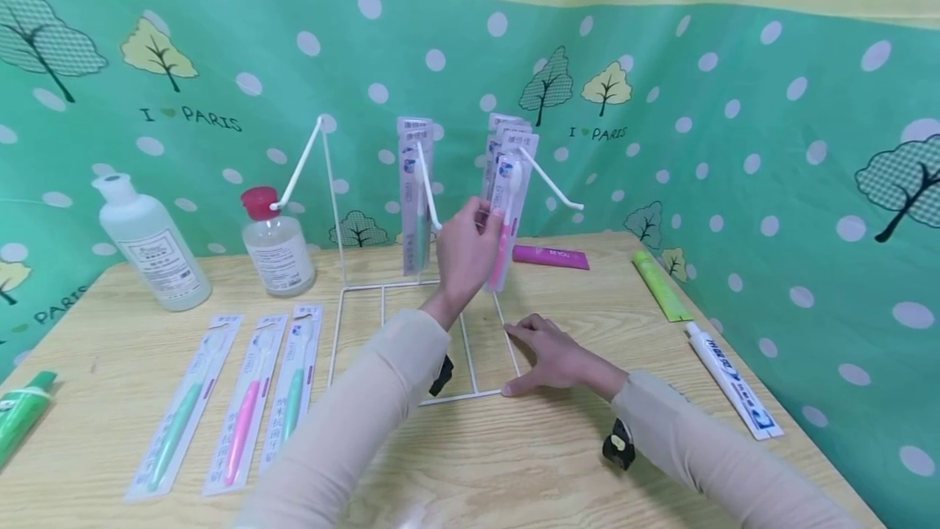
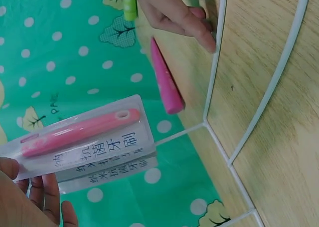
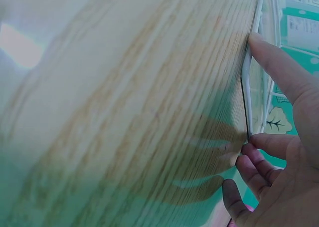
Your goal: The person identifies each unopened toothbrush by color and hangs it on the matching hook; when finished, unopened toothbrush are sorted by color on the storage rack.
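Observation:
My left hand [image 1: 470, 251] pinches a packaged pink toothbrush [image 1: 507, 219] near its middle, thumb in front and fingers behind. Its top is at the right-hand hook [image 1: 547, 178] of a white wire display rack [image 1: 470, 349], in front of other toothbrush packs [image 1: 494, 133]. In the left wrist view, the pink handle [image 2: 84, 132] shows through the clear blister, with another pack close behind it. My right hand [image 1: 547, 353] rests at the rack's front right base corner, thumb and fingertips spread along the wire [image 3: 245, 82].
Packaged toothbrushes [image 1: 417, 202] hang on the middle hook. Three more packs, including a pink one [image 1: 246, 406], lie on the table at left. Behind them stand a white bottle [image 1: 154, 243] and a red-capped bottle [image 1: 279, 251]. Toothpaste tubes lie around, including a magenta one [image 1: 551, 257] and a white one [image 1: 734, 382].

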A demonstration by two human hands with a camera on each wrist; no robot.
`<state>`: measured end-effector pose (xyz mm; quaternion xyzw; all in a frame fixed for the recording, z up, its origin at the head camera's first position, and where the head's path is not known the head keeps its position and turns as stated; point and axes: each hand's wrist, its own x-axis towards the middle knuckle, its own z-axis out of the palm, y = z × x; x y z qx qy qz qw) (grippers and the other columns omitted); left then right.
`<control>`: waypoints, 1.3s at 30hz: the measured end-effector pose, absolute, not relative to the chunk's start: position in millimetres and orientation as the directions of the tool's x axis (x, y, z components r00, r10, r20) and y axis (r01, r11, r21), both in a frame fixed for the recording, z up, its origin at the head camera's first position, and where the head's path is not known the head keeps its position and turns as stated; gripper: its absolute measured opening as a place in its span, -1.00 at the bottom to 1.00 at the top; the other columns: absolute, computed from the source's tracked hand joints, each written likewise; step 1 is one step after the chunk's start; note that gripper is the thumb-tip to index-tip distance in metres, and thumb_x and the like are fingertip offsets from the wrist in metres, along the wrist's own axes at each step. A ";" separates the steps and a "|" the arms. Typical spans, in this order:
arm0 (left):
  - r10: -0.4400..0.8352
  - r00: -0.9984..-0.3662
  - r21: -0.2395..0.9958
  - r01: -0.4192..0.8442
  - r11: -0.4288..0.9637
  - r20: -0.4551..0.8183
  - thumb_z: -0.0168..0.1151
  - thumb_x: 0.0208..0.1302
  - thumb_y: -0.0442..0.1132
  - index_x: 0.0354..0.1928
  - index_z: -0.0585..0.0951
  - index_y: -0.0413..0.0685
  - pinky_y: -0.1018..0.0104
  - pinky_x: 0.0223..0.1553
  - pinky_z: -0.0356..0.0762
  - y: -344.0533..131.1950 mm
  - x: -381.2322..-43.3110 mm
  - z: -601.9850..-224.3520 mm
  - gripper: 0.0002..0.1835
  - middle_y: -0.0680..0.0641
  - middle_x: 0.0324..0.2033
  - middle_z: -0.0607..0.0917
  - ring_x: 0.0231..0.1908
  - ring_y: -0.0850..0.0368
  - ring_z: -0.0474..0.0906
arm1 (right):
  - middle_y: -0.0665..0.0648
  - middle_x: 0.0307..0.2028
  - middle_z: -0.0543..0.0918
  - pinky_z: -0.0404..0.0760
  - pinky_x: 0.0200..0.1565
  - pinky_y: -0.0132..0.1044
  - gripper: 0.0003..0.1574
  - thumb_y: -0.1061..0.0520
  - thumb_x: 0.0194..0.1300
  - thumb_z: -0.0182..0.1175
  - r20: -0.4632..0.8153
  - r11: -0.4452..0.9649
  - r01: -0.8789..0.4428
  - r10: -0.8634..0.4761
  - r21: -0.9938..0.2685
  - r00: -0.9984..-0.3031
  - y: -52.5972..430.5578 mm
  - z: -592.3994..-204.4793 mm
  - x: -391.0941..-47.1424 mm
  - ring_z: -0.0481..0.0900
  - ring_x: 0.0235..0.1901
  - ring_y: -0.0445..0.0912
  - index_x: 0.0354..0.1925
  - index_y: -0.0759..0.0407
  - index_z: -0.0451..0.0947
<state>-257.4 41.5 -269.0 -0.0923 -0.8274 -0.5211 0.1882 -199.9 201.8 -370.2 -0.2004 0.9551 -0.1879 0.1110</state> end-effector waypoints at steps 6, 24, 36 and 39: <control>-0.066 -0.930 0.862 0.307 0.404 0.362 0.02 0.32 -0.06 -0.17 0.54 -0.07 0.37 -0.48 0.55 39.4 -262.2 -270.0 -0.75 -0.01 -0.38 0.63 -0.42 0.16 0.54 | 0.12 0.15 0.27 0.28 0.18 -0.05 0.28 -0.39 -0.26 0.37 -0.144 0.850 -0.342 -0.427 -0.401 -0.893 198.7 -370.9 -199.1 0.25 0.14 0.05 0.34 0.10 0.13; 0.053 -0.943 0.863 0.322 0.389 0.328 0.15 0.22 -0.07 0.02 0.42 -0.10 0.28 -0.22 0.54 20.8 -250.0 -295.4 -0.61 -0.05 -0.19 0.58 -0.21 0.12 0.51 | 0.12 0.17 0.25 0.25 0.18 0.00 0.27 -0.39 -0.24 0.36 -0.159 0.852 -0.333 -0.424 -0.405 -0.892 195.9 -373.1 -198.3 0.21 0.17 0.06 0.34 0.07 0.13; 0.228 -0.919 0.738 0.393 0.548 0.321 0.13 0.24 -0.04 0.10 0.43 -0.07 0.11 -0.04 0.46 -59.6 -203.7 -314.0 -0.57 -0.04 -0.04 0.54 -0.05 0.06 0.46 | 0.14 0.19 0.24 0.23 0.19 0.02 0.29 -0.40 -0.27 0.36 -0.154 0.851 -0.324 -0.416 -0.413 -0.896 199.6 -372.6 -199.7 0.21 0.17 0.08 0.35 0.07 0.12; 0.229 -0.912 0.713 0.410 0.568 0.341 0.12 0.25 -0.04 0.09 0.44 -0.11 0.08 -0.06 0.46 -87.3 -196.1 -315.1 -0.56 -0.09 -0.03 0.55 -0.06 0.02 0.47 | 0.14 0.20 0.22 0.23 0.19 0.05 0.30 -0.39 -0.26 0.37 -0.154 0.851 -0.318 -0.411 -0.418 -0.898 201.6 -370.9 -199.4 0.20 0.18 0.09 0.35 0.07 0.11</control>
